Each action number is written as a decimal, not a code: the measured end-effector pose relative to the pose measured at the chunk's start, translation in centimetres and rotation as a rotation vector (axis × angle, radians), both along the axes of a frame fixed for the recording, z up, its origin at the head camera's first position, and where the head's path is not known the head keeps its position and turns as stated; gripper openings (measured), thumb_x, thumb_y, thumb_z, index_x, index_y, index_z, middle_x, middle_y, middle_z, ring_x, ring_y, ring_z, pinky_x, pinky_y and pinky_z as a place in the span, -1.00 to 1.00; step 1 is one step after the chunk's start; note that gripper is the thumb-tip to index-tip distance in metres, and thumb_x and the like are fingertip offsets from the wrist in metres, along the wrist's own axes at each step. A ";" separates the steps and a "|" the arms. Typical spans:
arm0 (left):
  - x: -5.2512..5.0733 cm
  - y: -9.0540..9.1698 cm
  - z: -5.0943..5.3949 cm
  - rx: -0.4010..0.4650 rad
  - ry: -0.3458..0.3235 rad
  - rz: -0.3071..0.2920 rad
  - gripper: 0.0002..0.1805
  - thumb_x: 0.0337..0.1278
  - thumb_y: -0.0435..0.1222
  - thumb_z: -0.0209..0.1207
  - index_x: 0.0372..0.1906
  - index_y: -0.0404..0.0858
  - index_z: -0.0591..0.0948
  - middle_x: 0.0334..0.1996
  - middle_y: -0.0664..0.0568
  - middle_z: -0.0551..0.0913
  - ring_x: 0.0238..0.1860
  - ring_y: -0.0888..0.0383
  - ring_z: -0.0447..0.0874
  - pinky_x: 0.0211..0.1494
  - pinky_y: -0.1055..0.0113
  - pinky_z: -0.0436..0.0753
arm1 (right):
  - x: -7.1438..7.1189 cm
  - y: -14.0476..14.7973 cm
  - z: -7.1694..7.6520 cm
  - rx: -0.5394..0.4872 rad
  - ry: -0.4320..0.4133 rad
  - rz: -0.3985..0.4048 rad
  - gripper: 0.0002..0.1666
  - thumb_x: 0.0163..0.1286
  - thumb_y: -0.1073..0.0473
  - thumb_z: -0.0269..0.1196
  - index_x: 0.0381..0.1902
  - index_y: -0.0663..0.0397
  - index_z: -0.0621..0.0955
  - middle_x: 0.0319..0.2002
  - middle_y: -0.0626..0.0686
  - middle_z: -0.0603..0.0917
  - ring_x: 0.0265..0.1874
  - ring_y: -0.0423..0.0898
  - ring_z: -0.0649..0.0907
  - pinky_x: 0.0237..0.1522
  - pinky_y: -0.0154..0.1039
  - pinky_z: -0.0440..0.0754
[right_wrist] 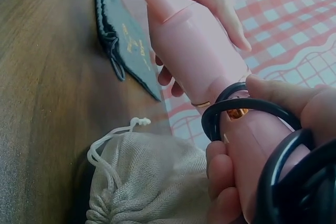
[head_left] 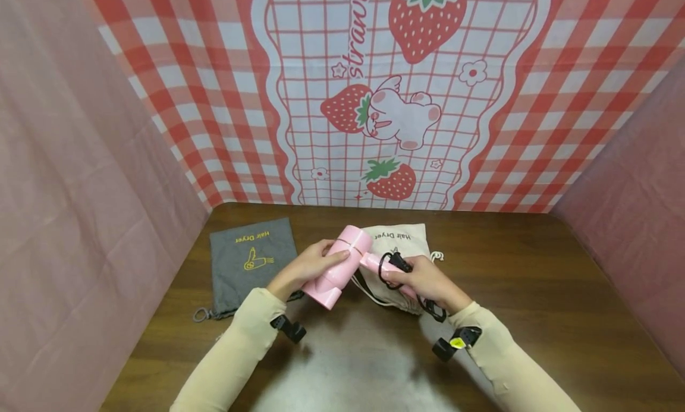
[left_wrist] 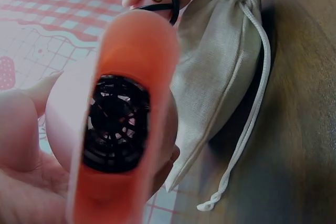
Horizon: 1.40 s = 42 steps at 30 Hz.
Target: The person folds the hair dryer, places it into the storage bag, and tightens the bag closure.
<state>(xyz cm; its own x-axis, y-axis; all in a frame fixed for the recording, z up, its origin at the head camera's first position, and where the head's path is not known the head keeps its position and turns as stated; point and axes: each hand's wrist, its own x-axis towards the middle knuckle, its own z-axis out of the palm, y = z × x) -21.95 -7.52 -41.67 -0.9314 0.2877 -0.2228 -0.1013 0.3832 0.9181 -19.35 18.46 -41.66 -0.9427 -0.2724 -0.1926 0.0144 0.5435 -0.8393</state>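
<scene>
Near side: pale sleeves [head_left: 241,340] with a black wrist camera [head_left: 289,327] on each forearm, the hands just ahead. Left hand [head_left: 307,264] wraps the barrel of the pink hair dryer [head_left: 342,269], thumb on top, fingers round underneath. Right hand [head_left: 428,278] grips its handle [head_left: 377,264] together with loops of black cord [right_wrist: 211,119]; plug [head_left: 398,261] lies by its thumb. So the dryer sits between the two hands. Key relation: barrel's long axis slants, nozzle [head_left: 323,296] end near and leftward, other end far and rightward; handle meets the barrel toward its far end and runs back to the right hand. Left hand nearer the barrel, right hand nearer the cord. Cream drawstring bag [head_left: 414,245] lies below the handle and just beyond the right hand; grey drawstring bag [head_left: 251,281] lies flat, left of and past the left hand. Both on the wooden table [head_left: 524,281]. Can't tell if the dryer touches the cream bag. Farthest out, ahead of both hands: strawberry-print cloth [head_left: 214,103].
</scene>
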 end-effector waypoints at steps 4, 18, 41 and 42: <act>-0.2 0.1 0.1 -0.029 -0.003 0.007 -0.26 0.24 0.01 0.18 0.35 -0.38 0.33 0.03 -0.27 0.61 -0.27 0.11 0.62 -0.29 0.27 0.65 | 0.2 -0.4 0.1 0.014 -0.002 0.000 -0.59 0.21 -0.08 0.38 -0.43 0.19 0.63 -0.84 -0.13 0.43 -0.84 -0.26 0.39 -0.71 -0.38 0.34; -0.3 0.8 -0.2 -0.038 -0.041 0.039 -0.22 0.01 0.11 0.32 0.17 -0.35 0.42 -0.19 -0.14 0.60 -0.34 0.09 0.61 -0.37 0.27 0.61 | 0.7 -0.8 0.1 0.047 0.018 0.032 -0.64 0.19 -0.04 0.40 -0.42 0.14 0.57 -0.79 -0.11 0.44 -0.81 -0.23 0.43 -0.69 -0.35 0.40; 0.6 1.7 -1.2 -0.084 0.157 0.196 -0.21 -0.08 0.07 0.38 0.20 -0.33 0.45 -0.08 -0.16 0.63 -0.23 0.09 0.59 -0.26 0.33 0.56 | 2.3 -2.6 -2.4 -0.033 0.011 -0.088 -0.57 0.23 -0.09 0.36 -0.42 0.16 0.51 -0.76 -0.02 0.50 -0.82 -0.17 0.49 -0.73 -0.26 0.50; 0.5 1.7 -1.3 -0.088 0.164 0.204 -0.20 -0.08 0.07 0.38 0.21 -0.33 0.45 -0.07 -0.16 0.64 -0.23 0.09 0.59 -0.25 0.33 0.56 | 2.4 -2.8 -2.5 -0.043 0.009 -0.110 -0.57 0.23 -0.10 0.36 -0.43 0.14 0.51 -0.76 -0.03 0.50 -0.83 -0.18 0.48 -0.74 -0.27 0.48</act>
